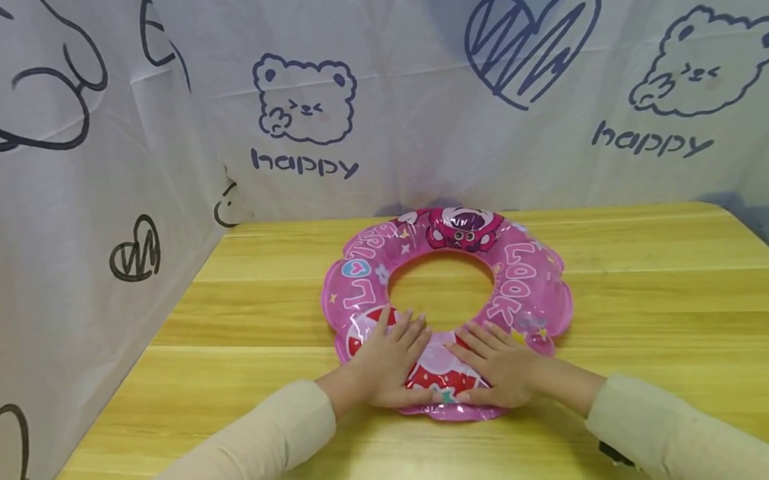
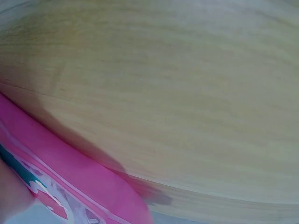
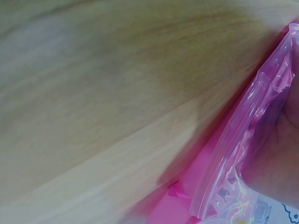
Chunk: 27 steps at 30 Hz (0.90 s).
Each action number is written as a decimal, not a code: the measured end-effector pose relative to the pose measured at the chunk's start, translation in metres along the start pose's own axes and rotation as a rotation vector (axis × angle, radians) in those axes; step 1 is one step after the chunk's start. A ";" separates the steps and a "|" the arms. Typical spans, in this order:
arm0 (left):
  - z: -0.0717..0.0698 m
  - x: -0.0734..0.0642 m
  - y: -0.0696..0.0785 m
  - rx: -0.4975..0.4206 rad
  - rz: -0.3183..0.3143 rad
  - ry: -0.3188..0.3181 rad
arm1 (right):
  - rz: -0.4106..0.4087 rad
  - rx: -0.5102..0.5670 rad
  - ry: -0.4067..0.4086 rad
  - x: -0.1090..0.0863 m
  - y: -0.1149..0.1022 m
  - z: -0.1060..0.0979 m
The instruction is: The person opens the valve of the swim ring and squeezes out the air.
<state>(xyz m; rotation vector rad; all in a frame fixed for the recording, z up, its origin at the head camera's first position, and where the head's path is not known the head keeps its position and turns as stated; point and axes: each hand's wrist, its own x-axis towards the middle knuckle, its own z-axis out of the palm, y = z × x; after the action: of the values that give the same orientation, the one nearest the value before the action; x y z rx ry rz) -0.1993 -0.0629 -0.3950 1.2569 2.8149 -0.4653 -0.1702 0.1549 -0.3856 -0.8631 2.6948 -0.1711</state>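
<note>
A pink inflatable swim ring [image 1: 528, 281] lies flat on the wooden table, printed with a bear face, letters and a strawberry pattern. On its near left part rests my left hand [image 1: 390, 365], fingers straight and spread. My right hand [image 1: 501, 363] presses the near right part, its fingers also extended. The two thumbs point at each other near the ring's front edge. In the left wrist view the ring's pink side [image 2: 79, 154] and a bit of the hand show at lower left. The right wrist view has the ring's clear seam [image 3: 224, 163] creased beside the palm [image 3: 275, 158].
The yellow wood-grain table [image 1: 672, 306] extends around the ring. A white cloth with drawn bears and hearts [image 1: 415, 115] hangs behind it, and another cloth side [image 1: 81, 221] stands along the left. A small black item [image 1: 614, 454] shows under the right sleeve.
</note>
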 end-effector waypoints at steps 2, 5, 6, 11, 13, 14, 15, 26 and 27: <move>-0.001 0.000 0.000 0.002 -0.002 -0.010 | -0.003 -0.002 0.004 0.000 0.000 0.000; -0.001 0.000 0.000 0.004 -0.007 -0.021 | -0.007 -0.001 0.006 0.000 0.000 -0.001; -0.002 0.000 0.000 0.003 -0.007 -0.023 | -0.007 -0.001 0.006 0.000 0.000 -0.001; -0.004 0.000 0.001 0.001 -0.006 -0.032 | -0.002 0.002 -0.004 -0.001 0.000 -0.002; -0.005 -0.001 0.002 0.005 -0.007 -0.037 | 0.001 0.001 -0.011 -0.001 -0.001 -0.003; -0.005 -0.001 0.001 0.006 -0.008 -0.039 | 0.002 0.002 -0.015 -0.001 -0.001 -0.003; -0.005 -0.001 0.001 0.007 -0.009 -0.041 | 0.003 0.002 -0.018 -0.001 -0.001 -0.004; -0.008 0.001 0.001 0.056 0.004 -0.074 | -0.019 -0.002 -0.026 0.001 0.002 -0.003; -0.009 0.001 0.002 0.064 0.005 -0.078 | -0.019 -0.006 -0.027 0.002 0.002 -0.002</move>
<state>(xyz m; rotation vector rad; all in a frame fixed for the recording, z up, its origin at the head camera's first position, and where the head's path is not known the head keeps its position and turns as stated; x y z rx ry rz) -0.1981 -0.0585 -0.3875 1.2276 2.7529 -0.5955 -0.1734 0.1556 -0.3850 -0.8872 2.6640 -0.1546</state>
